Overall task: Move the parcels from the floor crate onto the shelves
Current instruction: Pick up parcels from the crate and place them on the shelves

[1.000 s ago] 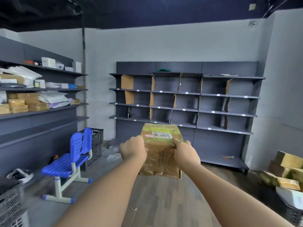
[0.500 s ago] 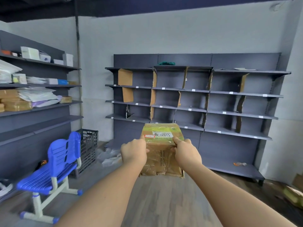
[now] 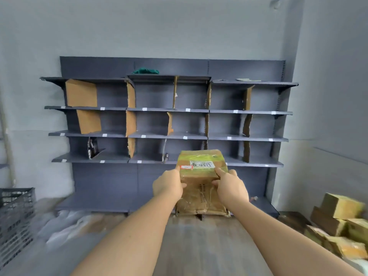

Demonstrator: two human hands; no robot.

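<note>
A brown cardboard parcel (image 3: 201, 188), wrapped in yellowish tape with a white label on top, hangs in front of me at arm's length. My left hand (image 3: 168, 185) grips its left side and my right hand (image 3: 231, 188) grips its right side, thumbs on the near face. Straight ahead stands a grey shelf unit (image 3: 167, 110) with several bare compartments split by cardboard dividers. The parcel overlaps the front of the lowest raised shelf in view.
A dark plastic crate (image 3: 16, 212) stands at the left edge, with crumpled plastic wrap (image 3: 65, 226) on the floor beside it. Several taped parcels (image 3: 342, 226) are piled at the right. A green cloth (image 3: 146, 71) lies on the top shelf. Wooden floor lies ahead.
I have walked closer and turned right; the shelf unit now fills the view, and the blue chair and left wall shelves have gone out of sight. Both hands keep holding the parcel.
</note>
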